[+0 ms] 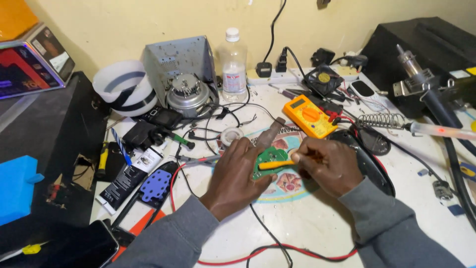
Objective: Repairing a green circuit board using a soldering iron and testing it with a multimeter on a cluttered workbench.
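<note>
Bench (317,223): a white, cluttered surface is seen; at its left edge a black tube (130,174) and a blue perforated part (155,184) are laid side by side.

Left hand (237,174): it is placed just left of centre, palm down, with the fingers (248,149) curled over the left edge of the green circuit board (266,158). The board is pinned flat by them; they are closed onto it rather than spread.

Green circuit board: it is held in the middle of the bench, between the two hands, touching both, over a round printed mat (285,186). Only a small part is shown, so its outline cannot be told.

Yellow-handled tool (275,165): its long axis is laid nearly level, left to right, across the board, with the tip towards the left hand. The tip itself is hidden.

Right hand (328,165): it is set just right of the board, with the fingers (303,155) pinched shut on the tool's handle end. The board lies to the left of these fingers, and neither hand is clearly nearer.

Yellow multimeter (309,115): it is placed behind the right hand, apart from it.

Soldering iron stand (382,120): a coiled holder is seen further right, well apart from the hands.
</note>
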